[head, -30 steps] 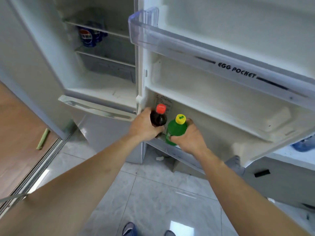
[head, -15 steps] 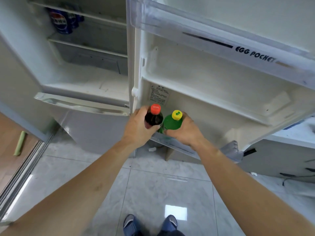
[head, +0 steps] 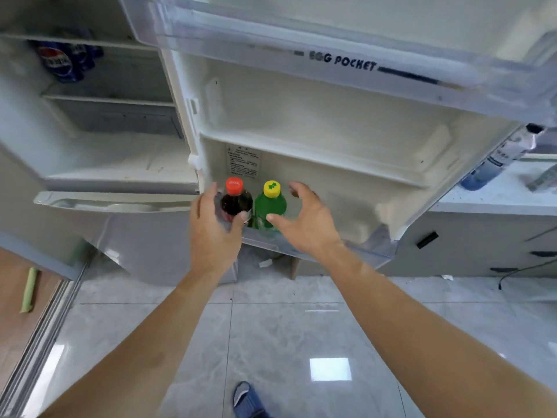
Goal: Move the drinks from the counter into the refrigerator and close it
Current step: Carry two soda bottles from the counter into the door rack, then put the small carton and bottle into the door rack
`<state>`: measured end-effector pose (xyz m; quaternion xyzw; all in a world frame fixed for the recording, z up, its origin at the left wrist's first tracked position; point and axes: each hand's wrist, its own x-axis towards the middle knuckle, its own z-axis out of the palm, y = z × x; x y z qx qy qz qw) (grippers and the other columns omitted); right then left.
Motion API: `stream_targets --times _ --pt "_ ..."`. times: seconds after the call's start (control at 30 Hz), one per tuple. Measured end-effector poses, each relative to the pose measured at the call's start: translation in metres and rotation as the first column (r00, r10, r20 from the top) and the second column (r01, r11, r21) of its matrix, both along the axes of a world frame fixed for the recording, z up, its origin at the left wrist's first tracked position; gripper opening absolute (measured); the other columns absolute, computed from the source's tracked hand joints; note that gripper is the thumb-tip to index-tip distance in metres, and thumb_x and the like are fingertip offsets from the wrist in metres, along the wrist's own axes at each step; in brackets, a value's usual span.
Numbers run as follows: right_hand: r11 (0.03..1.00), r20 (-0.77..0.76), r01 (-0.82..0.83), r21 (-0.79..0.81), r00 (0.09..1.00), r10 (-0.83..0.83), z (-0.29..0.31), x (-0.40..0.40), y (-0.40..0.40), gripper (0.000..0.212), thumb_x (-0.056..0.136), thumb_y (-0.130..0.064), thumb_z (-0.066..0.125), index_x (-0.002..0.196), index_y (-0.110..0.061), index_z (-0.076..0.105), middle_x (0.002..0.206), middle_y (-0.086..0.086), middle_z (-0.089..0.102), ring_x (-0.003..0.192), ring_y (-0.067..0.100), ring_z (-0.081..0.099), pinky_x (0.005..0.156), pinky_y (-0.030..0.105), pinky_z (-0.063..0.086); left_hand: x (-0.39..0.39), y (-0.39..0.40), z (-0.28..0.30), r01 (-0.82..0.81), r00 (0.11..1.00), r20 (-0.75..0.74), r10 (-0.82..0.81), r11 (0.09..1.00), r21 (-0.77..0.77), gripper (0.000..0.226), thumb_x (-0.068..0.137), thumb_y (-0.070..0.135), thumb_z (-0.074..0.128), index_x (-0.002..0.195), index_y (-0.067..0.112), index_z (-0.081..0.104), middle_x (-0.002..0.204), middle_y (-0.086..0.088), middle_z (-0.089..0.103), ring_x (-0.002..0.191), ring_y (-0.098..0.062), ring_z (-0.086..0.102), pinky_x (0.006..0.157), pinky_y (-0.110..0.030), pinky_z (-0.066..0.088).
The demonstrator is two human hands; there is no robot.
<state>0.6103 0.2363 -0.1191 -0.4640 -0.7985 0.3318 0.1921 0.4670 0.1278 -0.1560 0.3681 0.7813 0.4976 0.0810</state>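
A dark cola bottle (head: 236, 202) with a red cap and a green bottle (head: 271, 206) with a yellow cap stand side by side in the bottom door shelf (head: 331, 251) of the open refrigerator door (head: 331, 122). My left hand (head: 211, 230) wraps loosely around the cola bottle, thumb on its front. My right hand (head: 307, 221) is just right of the green bottle, fingers spread, with only the thumb tip near it.
Blue cans (head: 58, 60) sit on a shelf inside the fridge at upper left. The clear egg pocket bin (head: 331, 61) juts out overhead. A white counter (head: 497, 197) with a lying bottle (head: 497, 158) is on the right. Tiled floor lies below.
My right hand has let go of the green bottle and spread its fingers. Both bottles now stand lower in the door shelf. My left hand's grip has loosened.
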Motion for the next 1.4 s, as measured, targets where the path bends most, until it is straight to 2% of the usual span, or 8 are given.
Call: stream_targets --times 0.2,0.33,0.47,0.63,0.97,1.07,1.23,1.4 --pt "0.961 -0.238 0.149 0.233 0.967 -0.093 0.003 0.082 -0.032 0.043 0.088 -0.022 0.073 0.127 -0.011 0.061 0.122 0.001 0.065 0.116 0.02 0.057 0.099 0.019 0.037 0.082 0.001 0.008 -0.014 0.993 -0.107 0.04 0.971 0.239 0.054 0.087 0.008 0.068 0.136 -0.003 0.047 0.127 -0.008 0.048 0.12 -0.036 0.051 0.105 -0.038 0.042" --pt "0.934 -0.316 0.307 0.182 0.918 -0.241 -0.007 0.169 -0.048 0.039 0.089 -0.019 0.072 0.126 -0.013 0.061 0.117 -0.004 0.064 0.112 0.014 0.057 0.098 0.025 0.044 0.16 0.001 0.002 0.108 0.993 -0.058 -0.098 0.972 0.211 0.052 0.089 0.01 0.066 0.136 -0.001 0.047 0.128 -0.013 0.051 0.113 -0.025 0.054 0.095 -0.04 0.05" --pt "0.869 -0.339 0.486 0.092 0.836 -0.432 -0.029 0.269 -0.065 0.034 0.089 -0.014 0.072 0.121 -0.012 0.063 0.109 -0.002 0.066 0.102 0.015 0.059 0.094 0.027 0.046 0.239 -0.003 -0.006 0.233 0.967 0.064 -0.246 0.958 0.17 0.046 0.093 0.011 0.065 0.136 0.009 0.048 0.123 -0.001 0.053 0.101 -0.013 0.06 0.08 -0.025 0.052" --pt "0.716 -0.247 0.676 -0.173 0.674 -0.696 -0.074 0.395 -0.104 0.034 0.089 -0.012 0.071 0.121 -0.016 0.062 0.104 -0.002 0.065 0.096 0.012 0.06 0.089 0.023 0.046 0.326 -0.012 -0.036 0.377 0.86 0.393 -0.326 0.924 -0.059 0.028 0.093 0.017 0.065 0.116 0.029 0.054 0.097 0.008 0.064 0.073 0.003 0.062 0.078 -0.034 0.056" --pt "0.194 0.12 0.787 -0.586 0.321 -0.94 -0.177 0.567 -0.22 0.04 0.089 -0.028 0.072 0.125 -0.017 0.06 0.098 0.0 0.062 0.083 0.017 0.061 0.073 0.028 0.044 0.381 -0.069 -0.146 0.588 0.789 0.565 -0.241 0.564 -0.58 0.03 0.093 0.026 0.066 0.12 0.02 0.053 0.118 -0.011 0.063 0.104 -0.029 0.063 0.093 -0.047 0.054" --pt "0.12 0.184 0.783 -0.611 0.288 -0.94 -0.196 0.586 -0.241 0.042 0.089 -0.03 0.071 0.126 -0.017 0.058 0.101 0.003 0.064 0.087 0.019 0.064 0.071 0.029 0.044 0.37 -0.085 -0.169 0.566 0.82 0.532 -0.212 0.441 -0.696 0.039 0.092 0.028 0.067 0.127 0.017 0.054 0.112 -0.009 0.062 0.099 -0.026 0.063 0.091 -0.043 0.056" --pt "0.042 0.238 0.768 -0.639 0.249 -0.939 -0.21 0.597 -0.241 0.041 0.089 -0.027 0.071 0.126 -0.016 0.057 0.098 0.004 0.064 0.087 0.014 0.063 0.063 0.023 0.044 0.358 -0.072 -0.194 0.519 0.853 0.501 -0.146 0.332 -0.787 0.043 0.093 0.032 0.065 0.132 0.019 0.051 0.11 -0.006 0.057 0.089 -0.018 0.06 0.066 -0.03 0.052" --pt "0.047 0.242 0.765 -0.642 0.26 -0.935 -0.204 0.598 -0.189 0.042 0.091 -0.027 0.07 0.129 -0.015 0.056 0.099 0.008 0.064 0.088 0.019 0.065 0.063 0.024 0.046 0.377 -0.008 -0.185 0.526 0.849 0.499 -0.175 0.363 -0.769 0.04 0.093 0.031 0.063 0.131 0.022 0.051 0.117 -0.006 0.058 0.098 -0.023 0.061 0.082 -0.039 0.057"
